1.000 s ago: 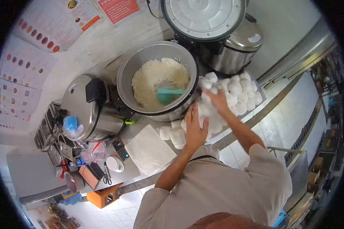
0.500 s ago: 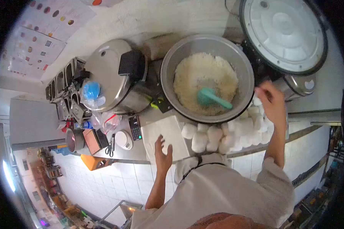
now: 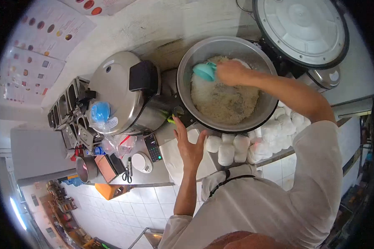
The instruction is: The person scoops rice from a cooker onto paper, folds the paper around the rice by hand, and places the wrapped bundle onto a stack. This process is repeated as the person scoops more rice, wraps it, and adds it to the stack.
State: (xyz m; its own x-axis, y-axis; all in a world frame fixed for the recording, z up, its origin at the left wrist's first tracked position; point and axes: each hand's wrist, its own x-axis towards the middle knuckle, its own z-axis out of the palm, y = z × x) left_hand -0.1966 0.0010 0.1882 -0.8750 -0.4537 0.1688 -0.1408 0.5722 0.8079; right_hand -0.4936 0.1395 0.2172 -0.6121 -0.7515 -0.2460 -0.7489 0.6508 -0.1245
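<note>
My right hand (image 3: pixel 232 73) is closed on the handle of a turquoise scoop (image 3: pixel 204 72), whose bowl is over the left part of the rice. Cooked-looking rice (image 3: pixel 224 106) covers the bottom of a large grey metal pot (image 3: pixel 186 58). My left hand (image 3: pixel 189 148) has its fingers spread and holds nothing. It hovers over a stack of white sheets (image 3: pixel 170 159), close to the pot's dark left handle (image 3: pixel 186 119). Several white wrapped bundles (image 3: pixel 225 155) lie side by side along the counter in front of the pot.
Left of the pot stands a big steel cooker (image 3: pixel 114 83). A white kitchen scale (image 3: pixel 141 162), a calculator (image 3: pixel 152 147) and scissors (image 3: pixel 126 176) lie near the counter's front edge. An open round lid (image 3: pixel 301 29) rises behind at the right. Metal containers (image 3: pixel 70 97) stand far left.
My right hand has moved left from beside the pot and taken hold of the scoop, which has shifted up and left. My left hand has moved up and right towards the pot.
</note>
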